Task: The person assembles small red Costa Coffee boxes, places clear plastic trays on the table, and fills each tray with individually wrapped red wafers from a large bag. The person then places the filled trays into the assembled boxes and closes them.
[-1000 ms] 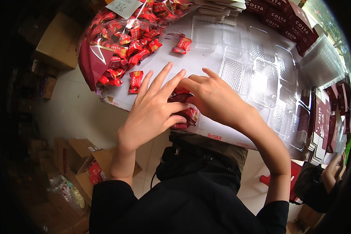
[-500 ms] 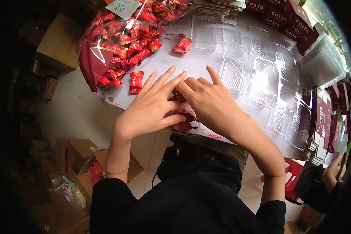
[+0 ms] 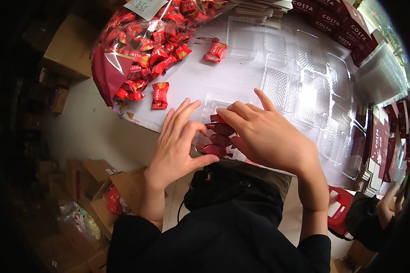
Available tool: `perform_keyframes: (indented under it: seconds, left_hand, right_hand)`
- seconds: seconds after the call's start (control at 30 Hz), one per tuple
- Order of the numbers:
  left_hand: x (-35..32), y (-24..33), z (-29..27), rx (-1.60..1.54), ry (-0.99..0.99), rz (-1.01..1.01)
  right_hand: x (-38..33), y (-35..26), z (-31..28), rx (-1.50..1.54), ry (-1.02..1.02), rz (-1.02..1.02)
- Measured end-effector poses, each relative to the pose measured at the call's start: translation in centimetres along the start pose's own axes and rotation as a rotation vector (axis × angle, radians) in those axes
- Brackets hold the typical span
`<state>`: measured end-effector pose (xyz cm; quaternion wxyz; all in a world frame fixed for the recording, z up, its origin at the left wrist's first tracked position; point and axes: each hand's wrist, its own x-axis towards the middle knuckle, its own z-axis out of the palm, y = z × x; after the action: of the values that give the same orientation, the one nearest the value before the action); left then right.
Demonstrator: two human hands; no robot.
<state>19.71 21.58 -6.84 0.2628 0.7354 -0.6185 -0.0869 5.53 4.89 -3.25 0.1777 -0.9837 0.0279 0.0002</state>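
A clear plastic tray (image 3: 210,101) lies at the table's front edge with several dark red wrapped packets (image 3: 220,139) in a row in it. My left hand (image 3: 174,148) curls around its left side, thumb and index finger against the tray and the packets' ends. From the right, my right hand (image 3: 273,132) reaches over the tray, its index finger and thumb against the packets' right ends; its other fingers are partly hidden. One red wrapped packet (image 3: 160,95) lies loose beyond my left hand, and another red packet (image 3: 215,52) lies farther back.
A large clear bag (image 3: 143,57) full of red packets rests at the far left. More clear trays (image 3: 278,82) cover the table's right part. Dark red boxes (image 3: 335,22), stacked trays (image 3: 380,73) and flat cartons (image 3: 377,145) line the right side. Open cardboard boxes (image 3: 123,186) stand on the floor.
My hands have come nearer and moved apart, uncovering more of the tray and the packets in it. The right hand has shifted to the right; the left hand's fingers have bent inward.
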Motion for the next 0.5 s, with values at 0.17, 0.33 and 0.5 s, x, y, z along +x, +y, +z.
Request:
perform_keyframes:
  seconds: [0.17, 0.33, 0.5]
  left_hand:
    - [-0.3, 0.6, 1.2, -0.072, 0.089, 0.021]
    - [-0.2, 1.4, 0.4, 0.036, -0.034, 0.086]
    - [0.1, 1.8, 0.8, -0.002, -0.060, 0.086]
  right_hand:
    - [-0.5, -0.2, -0.5, 0.045, -0.029, -0.009]
    - [-0.9, -0.9, -0.5, -0.007, -0.035, -0.018]
    - [-1.3, -1.5, -0.1, 0.041, 0.007, 0.008]
